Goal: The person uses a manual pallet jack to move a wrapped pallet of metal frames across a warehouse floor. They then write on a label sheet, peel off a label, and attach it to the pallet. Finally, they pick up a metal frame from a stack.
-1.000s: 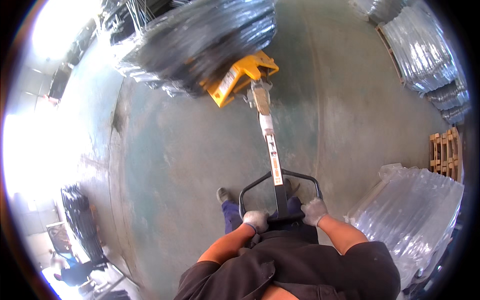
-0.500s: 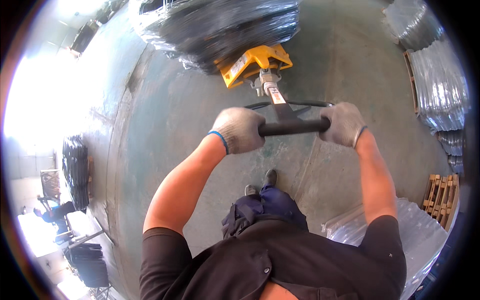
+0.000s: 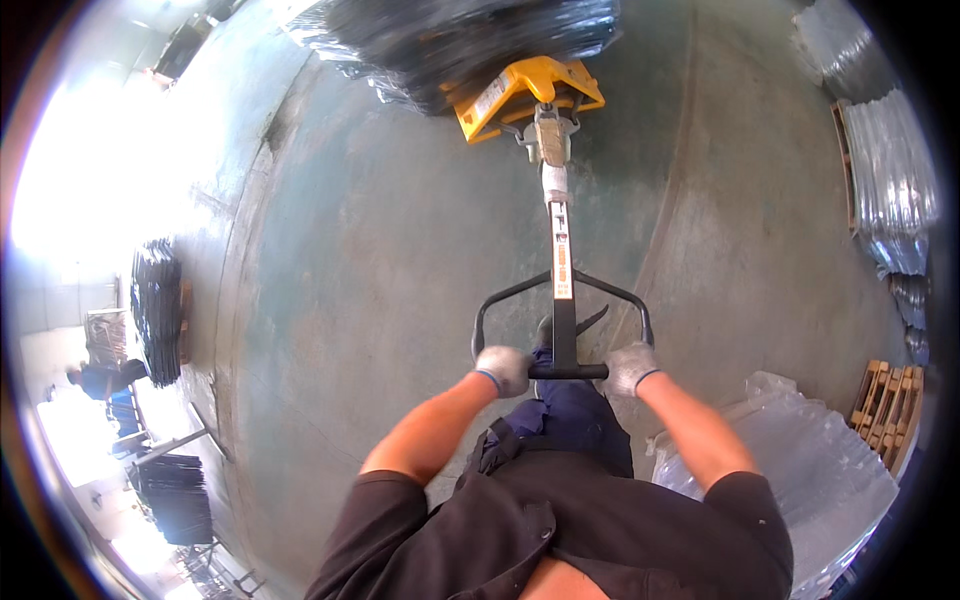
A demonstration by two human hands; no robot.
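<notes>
Both my hands wear light knitted gloves and grip the black crossbar of a pallet jack handle (image 3: 564, 330). My left hand (image 3: 504, 370) is closed round the bar's left end, and my right hand (image 3: 630, 368) round its right end. The handle's shaft runs away from me to the yellow pallet jack body (image 3: 540, 85). Against that body stands a load of dark stacked sheets in clear wrap (image 3: 480, 40), cut off by the top of the view. The forks are hidden beneath it.
Wrapped stacks (image 3: 890, 180) on pallets line the right side. Bare wooden pallets (image 3: 886, 412) and a film-covered stack (image 3: 790, 470) lie at the near right. To the left stand a dark stack (image 3: 157, 312), another dark pile (image 3: 175, 498) and a distant person (image 3: 108, 378).
My hands have come down toward my body with the handle, which now shows its full loop and long shaft. The yellow body and load sit slightly higher and further right in view.
</notes>
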